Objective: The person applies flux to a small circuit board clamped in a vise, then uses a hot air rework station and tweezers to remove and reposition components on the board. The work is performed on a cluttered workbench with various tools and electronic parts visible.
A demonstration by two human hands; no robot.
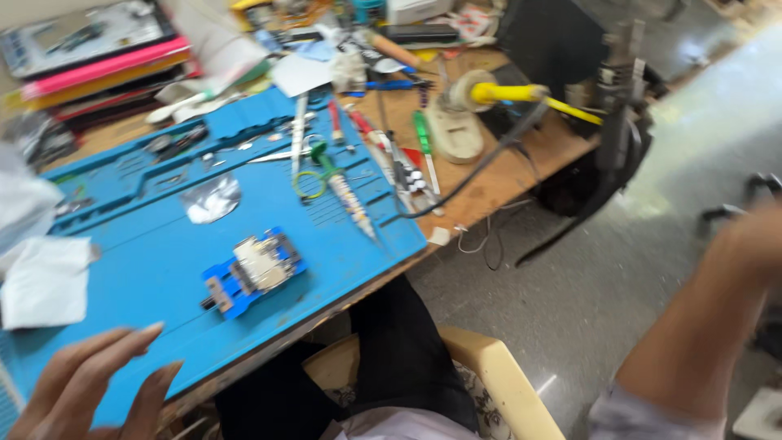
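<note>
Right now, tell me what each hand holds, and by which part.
Nothing: the left hand lies open-fingered on the blue mat. The right arm reaches off-frame, so its hand cannot be told.

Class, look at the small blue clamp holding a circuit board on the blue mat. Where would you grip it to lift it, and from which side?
Probably grip the blue clamp across its two long blue edges, coming from above. It lies flat and alone on the mat, the board sits on top in the middle, and a small knob sticks out at its near-left end, so the sides look freest.

Hands: the left hand [94,383] is showing bare, with long fingernails.
Arm: the right arm is wearing a short pale sleeve [652,415].
Legs: black trousers [391,358] are covering them.
</note>
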